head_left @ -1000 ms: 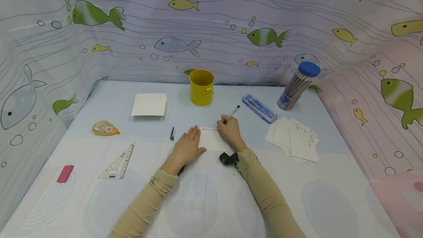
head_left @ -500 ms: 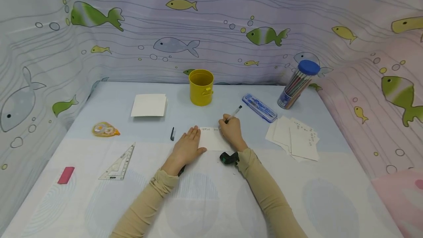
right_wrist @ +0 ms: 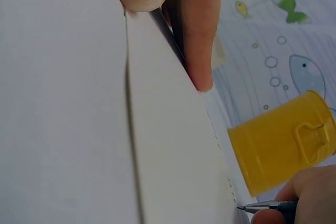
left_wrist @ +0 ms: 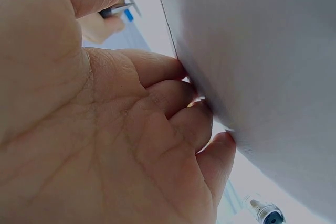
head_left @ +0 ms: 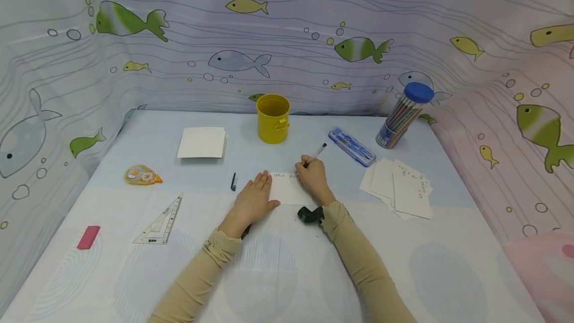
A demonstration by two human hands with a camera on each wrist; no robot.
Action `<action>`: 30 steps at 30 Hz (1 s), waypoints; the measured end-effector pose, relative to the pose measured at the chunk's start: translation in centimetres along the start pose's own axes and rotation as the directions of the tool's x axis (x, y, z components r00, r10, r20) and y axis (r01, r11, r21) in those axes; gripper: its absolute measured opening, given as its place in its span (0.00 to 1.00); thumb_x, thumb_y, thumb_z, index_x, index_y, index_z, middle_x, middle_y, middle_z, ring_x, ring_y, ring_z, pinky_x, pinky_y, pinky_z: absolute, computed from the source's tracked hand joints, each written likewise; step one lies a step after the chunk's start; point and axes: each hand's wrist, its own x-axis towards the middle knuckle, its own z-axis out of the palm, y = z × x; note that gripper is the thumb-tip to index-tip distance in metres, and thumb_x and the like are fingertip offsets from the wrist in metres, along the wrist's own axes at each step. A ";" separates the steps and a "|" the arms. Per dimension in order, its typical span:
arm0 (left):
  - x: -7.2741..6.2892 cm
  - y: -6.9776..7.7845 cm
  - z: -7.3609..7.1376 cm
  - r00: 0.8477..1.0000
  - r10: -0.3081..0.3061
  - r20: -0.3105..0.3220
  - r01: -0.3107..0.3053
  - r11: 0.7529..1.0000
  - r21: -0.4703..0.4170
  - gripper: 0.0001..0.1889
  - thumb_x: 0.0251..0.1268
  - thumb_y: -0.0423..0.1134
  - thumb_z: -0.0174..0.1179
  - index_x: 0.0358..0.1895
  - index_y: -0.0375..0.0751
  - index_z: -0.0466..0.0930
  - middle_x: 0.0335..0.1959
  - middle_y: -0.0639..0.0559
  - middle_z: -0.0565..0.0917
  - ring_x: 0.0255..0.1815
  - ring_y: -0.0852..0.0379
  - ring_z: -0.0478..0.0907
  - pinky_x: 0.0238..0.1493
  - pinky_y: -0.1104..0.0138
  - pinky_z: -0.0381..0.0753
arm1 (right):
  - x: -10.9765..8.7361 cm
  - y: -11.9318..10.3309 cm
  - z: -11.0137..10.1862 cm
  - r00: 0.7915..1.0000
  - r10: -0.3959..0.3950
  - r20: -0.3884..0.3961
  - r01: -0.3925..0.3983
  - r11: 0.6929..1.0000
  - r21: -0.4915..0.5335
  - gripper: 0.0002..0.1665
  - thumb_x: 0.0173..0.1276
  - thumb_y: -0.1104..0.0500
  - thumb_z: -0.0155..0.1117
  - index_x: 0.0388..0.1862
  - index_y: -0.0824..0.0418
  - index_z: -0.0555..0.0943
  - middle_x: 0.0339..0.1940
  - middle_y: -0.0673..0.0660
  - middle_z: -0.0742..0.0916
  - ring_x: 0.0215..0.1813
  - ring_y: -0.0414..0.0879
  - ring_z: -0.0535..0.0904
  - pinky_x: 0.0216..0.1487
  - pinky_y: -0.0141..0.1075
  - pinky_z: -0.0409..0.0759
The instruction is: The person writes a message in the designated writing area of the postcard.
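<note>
A small white paper card [head_left: 291, 192] lies on the table with a row of handwriting along its top edge. My left hand [head_left: 254, 202] rests on its left side, fingers straight, tips pressing at the card's edge. My right hand [head_left: 315, 179] grips a clear-barrelled pen [head_left: 317, 152] with a black end. In the right wrist view the pen's metal tip [right_wrist: 253, 205] is right at the written line near the card's top edge. Left of my left hand lies a black pen cap [head_left: 233, 181].
A yellow bucket [head_left: 273, 119] and a stack of blank cards [head_left: 202, 142] stand behind. To the right are a blue case [head_left: 352, 146], a jar of pencils [head_left: 403, 116] and written cards [head_left: 410, 196]. Correction tape [head_left: 142, 175], a set square [head_left: 163, 223] and a pink eraser [head_left: 88, 237] lie left.
The pen and my right hand shift slightly right, then slightly back left, over the top line of the card. My left hand stays in place.
</note>
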 end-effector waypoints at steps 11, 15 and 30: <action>-0.1 0.2 -0.1 1.000 0.003 0.003 -0.003 1.000 0.002 0.41 0.71 0.54 0.53 0.74 0.26 0.52 0.77 0.34 0.51 0.79 0.41 0.48 0.77 0.48 0.53 | 0.0 0.0 0.0 1.000 0.015 -0.006 -0.015 1.000 0.003 0.22 0.63 0.65 0.51 0.11 0.54 0.59 0.06 0.47 0.63 0.11 0.38 0.55 0.13 0.28 0.51; -0.1 0.2 -0.2 1.000 0.005 -0.002 -0.005 1.000 0.005 0.40 0.71 0.53 0.53 0.74 0.26 0.52 0.77 0.34 0.51 0.79 0.40 0.48 0.77 0.48 0.53 | 0.0 -0.2 0.0 1.000 0.012 -0.009 -0.012 1.000 -0.004 0.22 0.64 0.65 0.51 0.12 0.54 0.59 0.06 0.46 0.64 0.10 0.35 0.55 0.13 0.27 0.51; -0.1 0.2 -0.1 1.000 0.003 0.003 -0.003 1.000 0.002 0.41 0.71 0.53 0.53 0.74 0.26 0.52 0.77 0.34 0.51 0.79 0.40 0.47 0.77 0.48 0.53 | 0.1 -0.3 -0.1 1.000 0.009 -0.022 -0.009 1.000 0.000 0.22 0.63 0.65 0.51 0.11 0.54 0.59 0.07 0.45 0.61 0.12 0.37 0.52 0.14 0.27 0.49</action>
